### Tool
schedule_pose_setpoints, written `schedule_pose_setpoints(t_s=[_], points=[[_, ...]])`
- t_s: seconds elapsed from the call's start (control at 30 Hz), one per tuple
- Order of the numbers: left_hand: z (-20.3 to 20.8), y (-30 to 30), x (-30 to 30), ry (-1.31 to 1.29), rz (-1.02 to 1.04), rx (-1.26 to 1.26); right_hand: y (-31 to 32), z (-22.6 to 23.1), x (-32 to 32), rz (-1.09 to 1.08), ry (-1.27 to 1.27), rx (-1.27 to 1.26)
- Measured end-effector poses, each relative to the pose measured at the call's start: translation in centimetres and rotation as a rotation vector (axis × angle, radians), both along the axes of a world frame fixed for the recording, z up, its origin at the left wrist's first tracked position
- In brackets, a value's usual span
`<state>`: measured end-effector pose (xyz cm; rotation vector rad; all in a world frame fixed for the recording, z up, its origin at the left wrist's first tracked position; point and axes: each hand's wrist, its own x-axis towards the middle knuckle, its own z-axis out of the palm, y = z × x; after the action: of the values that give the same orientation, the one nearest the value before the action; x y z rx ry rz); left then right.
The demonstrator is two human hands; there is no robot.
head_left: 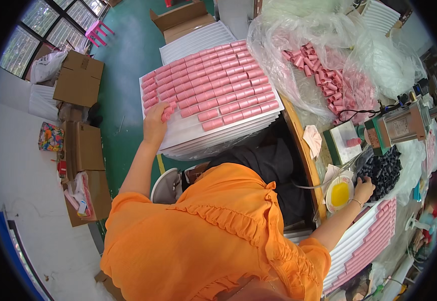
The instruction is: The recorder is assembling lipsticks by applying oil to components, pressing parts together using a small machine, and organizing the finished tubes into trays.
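My left hand (157,120) is closed round a short pink tube (166,116) at the near left edge of a white ribbed tray (178,131). Rows of similar pink tubes (208,75) lie along the tray, which tops a stack. My right hand (364,190) is at the near edge of a heap of small black pieces (385,170), fingertips pinched on a small black piece, partly hidden. Beside that hand stands a white bowl (331,201) with something yellow in it. Another pink piece (353,142) sits at a small bench machine (399,125).
Loose pink tubes (324,75) fill a clear plastic bag (288,30) on the workbench, whose wooden edge (299,135) runs along my right. A second tray stack (364,246) with pink tubes is at lower right. Cardboard boxes (78,78) line the left wall.
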<state>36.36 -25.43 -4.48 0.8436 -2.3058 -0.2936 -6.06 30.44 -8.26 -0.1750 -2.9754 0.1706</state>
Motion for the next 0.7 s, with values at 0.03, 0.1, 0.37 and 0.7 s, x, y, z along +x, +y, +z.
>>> schedule_pose_setpoints(t_s=[0.03,0.1,0.37,0.7], points=[[-0.4,-0.1,0.0,-0.012,-0.005,-0.001,0.4,-0.6,-0.3,-0.008,-0.013,0.030],[-1.1,-0.4,0.7,-0.024,-0.007,0.000,1.7,-1.5,-1.1,0.011,-0.041,0.024],[-3.0,1.6,0.7,0.116,-0.080,0.260,1.1,-1.0,-0.7,-0.043,0.041,-0.064],[4.4,1.4,-7.1,0.232,-0.213,-0.093,3.1,-0.7,0.2,0.082,0.058,0.001]])
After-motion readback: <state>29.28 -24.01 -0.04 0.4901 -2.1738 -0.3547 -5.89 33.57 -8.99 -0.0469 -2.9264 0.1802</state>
